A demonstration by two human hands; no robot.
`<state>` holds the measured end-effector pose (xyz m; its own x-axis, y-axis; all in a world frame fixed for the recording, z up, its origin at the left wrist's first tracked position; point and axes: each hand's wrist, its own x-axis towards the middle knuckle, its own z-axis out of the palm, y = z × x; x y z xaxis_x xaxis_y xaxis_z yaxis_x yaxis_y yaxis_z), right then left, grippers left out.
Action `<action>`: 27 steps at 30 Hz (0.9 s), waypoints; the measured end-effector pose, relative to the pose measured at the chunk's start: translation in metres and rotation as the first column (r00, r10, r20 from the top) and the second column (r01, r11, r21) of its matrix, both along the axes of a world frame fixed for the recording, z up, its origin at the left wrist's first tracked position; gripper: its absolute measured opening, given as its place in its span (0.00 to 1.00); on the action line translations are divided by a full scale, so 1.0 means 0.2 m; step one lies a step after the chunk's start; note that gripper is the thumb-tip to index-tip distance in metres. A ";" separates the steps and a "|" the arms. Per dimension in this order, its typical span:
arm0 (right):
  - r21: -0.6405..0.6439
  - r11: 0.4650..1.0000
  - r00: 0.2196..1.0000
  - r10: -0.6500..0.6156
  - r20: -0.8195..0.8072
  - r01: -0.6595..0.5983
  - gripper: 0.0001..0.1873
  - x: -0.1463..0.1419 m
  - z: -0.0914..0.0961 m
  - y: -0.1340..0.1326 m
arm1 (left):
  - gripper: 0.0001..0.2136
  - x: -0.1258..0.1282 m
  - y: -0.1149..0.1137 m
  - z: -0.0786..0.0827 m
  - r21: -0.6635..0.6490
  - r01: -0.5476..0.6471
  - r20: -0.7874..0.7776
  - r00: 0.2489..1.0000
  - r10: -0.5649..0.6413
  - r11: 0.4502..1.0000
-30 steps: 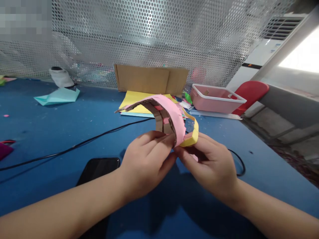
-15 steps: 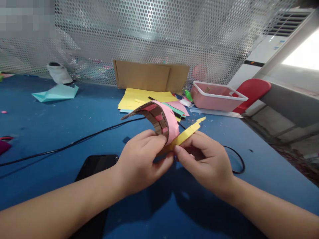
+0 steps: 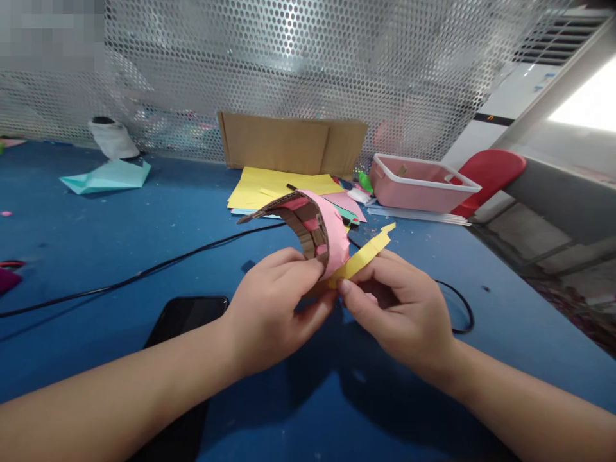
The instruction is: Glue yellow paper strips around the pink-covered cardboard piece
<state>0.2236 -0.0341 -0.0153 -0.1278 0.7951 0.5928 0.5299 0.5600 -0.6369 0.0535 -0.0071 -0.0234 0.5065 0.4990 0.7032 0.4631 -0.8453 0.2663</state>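
Note:
My left hand pinches the lower end of a curved cardboard strip faced with pink paper, which arches up and to the left above the blue table. My right hand pinches a narrow yellow paper strip that sticks out up and to the right from the same joint. Both hands meet fingertip to fingertip at the base of the arch.
A black phone lies under my left forearm. A black cable crosses the table. Behind stand a cardboard sheet, yellow paper sheets, a pink tray, a light blue folded paper and a perforated metal screen.
The yellow strip, looped round the pink arch a second ago, has straightened and now points up to the right. The arch has dropped slightly and my hands have stayed together.

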 end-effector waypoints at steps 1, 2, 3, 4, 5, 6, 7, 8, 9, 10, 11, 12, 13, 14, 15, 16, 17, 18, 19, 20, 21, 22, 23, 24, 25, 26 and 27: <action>0.003 1.000 1.000 -0.002 0.009 0.002 0.08 0.00 0.00 0.00 | 0.06 0.00 0.00 0.00 -0.002 0.002 0.004 1.000 -0.002 1.000; 0.007 1.000 1.000 -0.002 0.016 0.002 0.08 0.00 0.00 0.00 | 0.06 0.00 0.00 0.00 -0.004 0.003 0.005 1.000 -0.003 1.000; 0.010 1.000 1.000 0.002 0.020 -0.002 0.08 0.00 0.00 0.00 | 0.07 0.00 -0.01 0.00 -0.007 0.002 0.004 1.000 -0.002 1.000; 0.015 1.000 1.000 0.011 0.021 -0.012 0.08 0.00 0.00 0.00 | 0.07 0.00 -0.01 0.00 -0.009 -0.001 0.007 1.000 0.001 1.000; 0.023 1.000 1.000 0.021 0.017 -0.021 0.07 0.01 0.00 0.00 | 0.07 0.00 -0.01 0.00 -0.013 -0.002 0.009 1.000 0.002 1.000; 0.032 0.999 1.000 0.027 0.009 -0.028 0.07 0.01 0.00 0.00 | 0.07 0.00 -0.01 0.01 -0.019 -0.003 0.009 1.000 0.003 1.000; 0.039 0.999 1.000 0.030 0.000 -0.030 0.06 0.01 0.00 0.00 | 0.07 0.00 -0.01 0.01 -0.032 -0.003 0.007 1.000 0.003 0.999; 0.045 0.999 1.000 0.028 -0.007 -0.027 0.05 0.02 0.00 0.00 | 0.07 0.00 -0.02 0.01 -0.047 -0.001 0.006 1.000 0.001 0.999; 0.047 0.999 1.000 0.019 -0.012 -0.018 0.05 0.02 0.00 0.00 | 0.07 0.00 -0.02 0.01 -0.067 0.005 0.002 1.000 -0.005 0.998; 0.045 0.999 1.000 0.010 -0.013 -0.009 0.05 0.03 0.00 0.00 | 0.07 0.00 -0.02 0.01 -0.087 0.012 -0.003 1.000 -0.013 0.996; 0.043 0.999 1.000 0.002 -0.010 -0.002 0.05 0.03 0.00 0.00 | 0.07 0.00 -0.02 0.01 -0.102 0.018 -0.005 1.000 -0.019 0.995; 0.041 0.999 1.000 -0.001 -0.005 0.001 0.06 0.03 0.00 0.00 | 0.07 0.00 -0.02 0.01 -0.113 0.022 -0.005 1.000 -0.023 0.993; 0.040 0.999 1.000 -0.005 -0.001 0.005 0.06 0.03 0.00 0.00 | 0.07 0.00 -0.02 0.01 -0.122 0.025 -0.007 1.000 -0.026 0.992; 0.041 0.999 1.000 -0.007 0.000 0.007 0.07 0.03 0.00 0.00 | 0.07 0.00 -0.01 0.01 -0.127 0.025 -0.007 1.000 -0.026 0.992; 0.045 0.999 1.000 -0.007 -0.003 0.008 0.07 0.03 0.00 0.00 | 0.07 0.00 -0.01 0.00 -0.131 0.023 -0.008 1.000 -0.024 0.991; 0.053 0.999 1.000 -0.006 -0.005 0.007 0.07 0.02 -0.01 0.00 | 0.07 0.01 -0.01 0.00 -0.134 0.022 -0.007 1.000 -0.023 0.991; 0.060 0.998 1.000 -0.006 -0.009 0.006 0.07 0.02 -0.01 0.00 | 0.07 0.01 -0.01 0.00 -0.138 0.024 -0.007 1.000 -0.025 0.990; 0.068 0.998 1.000 -0.001 -0.014 0.002 0.07 0.02 -0.01 0.00 | 0.07 0.01 -0.01 -0.01 -0.146 0.026 -0.009 1.000 -0.028 0.989; 0.077 0.997 1.000 0.004 -0.019 -0.002 0.08 0.02 -0.01 0.00 | 0.06 0.01 -0.01 -0.01 -0.154 0.029 -0.011 0.999 -0.031 0.988; 0.083 0.997 1.000 0.008 -0.024 -0.006 0.08 0.02 -0.01 0.00 | 0.06 0.01 -0.01 -0.01 -0.162 0.031 -0.013 0.999 -0.033 0.986; 0.086 0.996 1.000 0.012 -0.029 -0.009 0.08 0.02 -0.02 0.01 | 0.05 0.01 -0.01 -0.01 -0.168 0.032 -0.014 0.999 -0.035 0.985; 0.085 0.996 0.999 0.014 -0.034 -0.011 0.09 0.02 -0.02 0.01 | 0.05 0.01 -0.01 -0.01 -0.170 0.032 -0.015 0.999 -0.035 0.985; 0.081 0.997 0.999 0.014 -0.038 -0.011 0.09 0.02 -0.02 0.01 | 0.04 0.01 -0.01 -0.02 -0.169 0.030 -0.017 0.999 -0.034 0.985; 0.076 0.997 0.999 0.014 -0.043 -0.011 0.09 0.02 -0.02 0.01 | 0.05 0.01 -0.02 -0.02 -0.162 0.030 -0.017 0.999 -0.034 0.986; 0.070 0.998 0.999 0.014 -0.048 -0.011 0.09 0.02 -0.02 0.01 | 0.05 0.01 -0.01 -0.02 -0.156 0.031 -0.017 0.999 -0.034 0.987; 0.066 0.998 0.999 0.016 -0.052 -0.013 0.09 0.03 -0.03 0.01 | 0.05 0.01 -0.01 -0.01 -0.154 0.034 -0.019 0.999 -0.037 0.988; 0.065 0.998 0.998 0.021 -0.058 -0.018 0.08 0.03 -0.03 0.00 | 0.05 0.00 -0.01 -0.01 -0.153 0.040 -0.019 0.999 -0.044 0.987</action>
<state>0.2291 -0.0334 -0.0207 -0.1062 0.7526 0.6498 0.4811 0.6109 -0.6288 0.0545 -0.0096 -0.0261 0.5443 0.5776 0.6084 0.4352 -0.8144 0.3839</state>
